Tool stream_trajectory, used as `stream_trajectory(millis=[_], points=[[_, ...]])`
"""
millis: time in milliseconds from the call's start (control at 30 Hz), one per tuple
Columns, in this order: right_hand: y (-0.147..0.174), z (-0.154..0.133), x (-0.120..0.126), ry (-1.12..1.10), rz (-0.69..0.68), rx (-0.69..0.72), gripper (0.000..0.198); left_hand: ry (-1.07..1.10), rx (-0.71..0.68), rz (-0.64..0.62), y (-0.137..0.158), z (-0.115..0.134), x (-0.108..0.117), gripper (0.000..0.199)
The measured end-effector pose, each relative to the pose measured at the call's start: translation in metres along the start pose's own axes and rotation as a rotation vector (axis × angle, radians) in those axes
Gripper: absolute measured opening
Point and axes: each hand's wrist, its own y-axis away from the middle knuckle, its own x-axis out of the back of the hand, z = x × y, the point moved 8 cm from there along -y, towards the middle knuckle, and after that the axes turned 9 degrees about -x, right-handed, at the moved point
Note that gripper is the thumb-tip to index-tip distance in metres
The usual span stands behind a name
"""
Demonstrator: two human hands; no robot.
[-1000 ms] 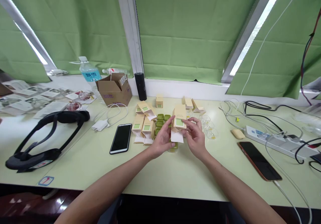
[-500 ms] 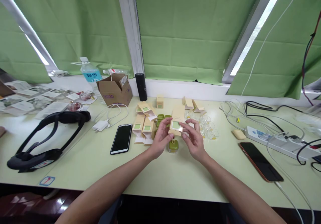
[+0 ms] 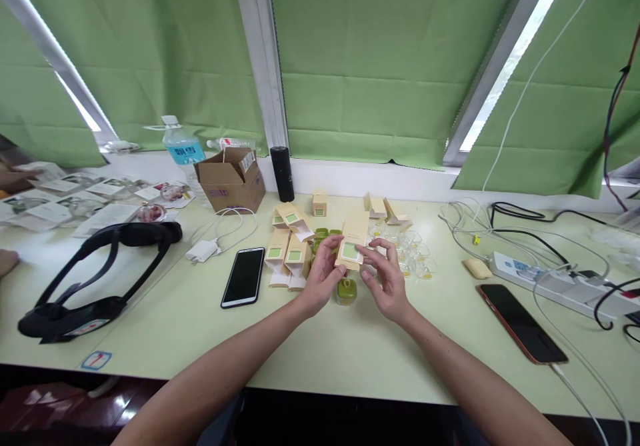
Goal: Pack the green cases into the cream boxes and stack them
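A small tan cardboard box (image 3: 356,224) with a green square on its face is held in front of me, tilted, its lower flap showing. My left hand (image 3: 323,275) grips its left side between thumb and fingers. At the right side, my right hand (image 3: 387,279) has its fingers curled against the box near the green square, thumb just below. Under the box stands a little clear jar with a green lid (image 3: 347,289). More green lids (image 3: 321,233) lie behind my left hand, and clear containers (image 3: 413,254) sit beyond my right.
Several tan boxes (image 3: 294,253) lie left of my hands, beside a black phone (image 3: 243,277). Farther left are a black headset (image 3: 100,279) and a brown carton (image 3: 231,181). A power strip (image 3: 545,283) and an orange-edged phone (image 3: 523,323) lie right. Another person's hand (image 3: 7,261) shows far left.
My hands keep their hold on the box, with my right fingers shifting slightly at its edge. At the far left, another person's hands have come further into view.
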Motion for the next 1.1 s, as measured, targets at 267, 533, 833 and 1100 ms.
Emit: stream_trajectory(millis=[267, 533, 833, 1100], points=[[0.000, -0.001, 0.000, 0.020, 0.022, 0.023, 0.042, -0.005, -0.016, 0.005, 0.000, 0.000, -0.001, 0.052], [-0.001, 0.003, 0.003, -0.024, 0.095, 0.009, 0.037, -0.054, -0.061, 0.019, 0.001, -0.006, 0.000, 0.050], [0.001, 0.007, 0.002, -0.004, 0.123, 0.021, 0.030, -0.105, -0.067, 0.030, 0.004, -0.010, 0.002, 0.043], [0.001, -0.004, 0.001, 0.055, 0.119, 0.103, 0.034, -0.118, -0.100, 0.023, 0.001, 0.006, 0.001, 0.037]])
